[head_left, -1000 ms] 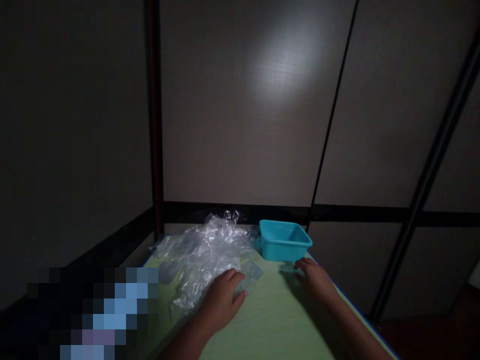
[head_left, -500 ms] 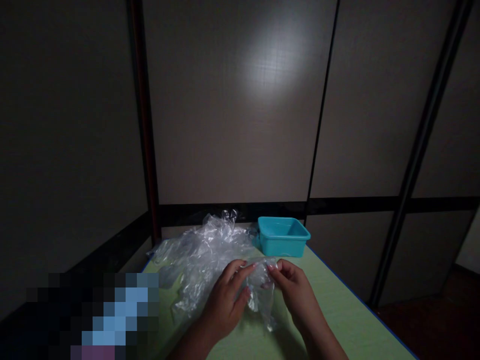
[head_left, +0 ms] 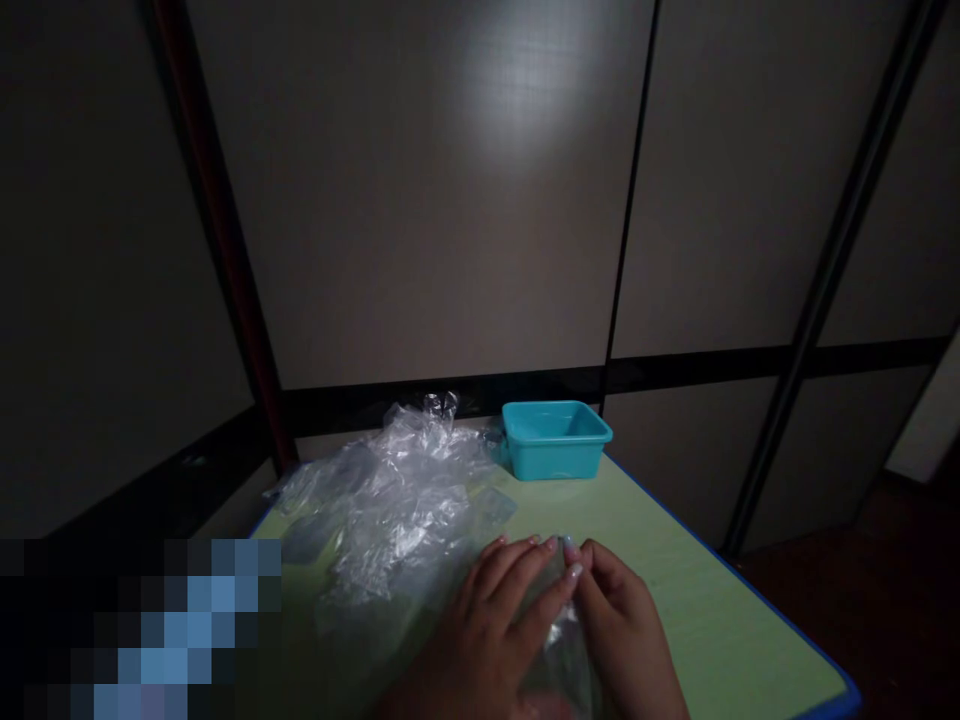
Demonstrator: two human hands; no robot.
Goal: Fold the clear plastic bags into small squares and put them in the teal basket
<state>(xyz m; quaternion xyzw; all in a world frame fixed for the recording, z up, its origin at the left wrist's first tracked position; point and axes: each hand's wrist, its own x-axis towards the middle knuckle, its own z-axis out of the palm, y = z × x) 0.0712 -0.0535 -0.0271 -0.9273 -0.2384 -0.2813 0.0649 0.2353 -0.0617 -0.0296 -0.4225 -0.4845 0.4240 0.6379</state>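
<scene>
- Clear plastic, and lots of it: in the head view, my only angle, I've got one thin piece [head_left: 566,655] up between my hands, over the near part of the green table [head_left: 675,560].
- Right hand [head_left: 630,625] has thumb and fingertips pinched on that piece's upper edge, as far as I can tell.
- Left hand [head_left: 487,630] is laid over it, fingers stretched out; can't tell if it's actually gripping.
- Progress-wise, I'd call it mid-handling: one piece is being worked, and the big crinkly pile of film [head_left: 412,490] sits loose on the left, just beyond my left hand.
- Blue tub [head_left: 556,462] is upright at the far end, right beside the pile, neither hand on it. Can't see its whole inside.
- Brands, labels, writing? Nothing I can read anywhere, dim lighting and all.
</scene>
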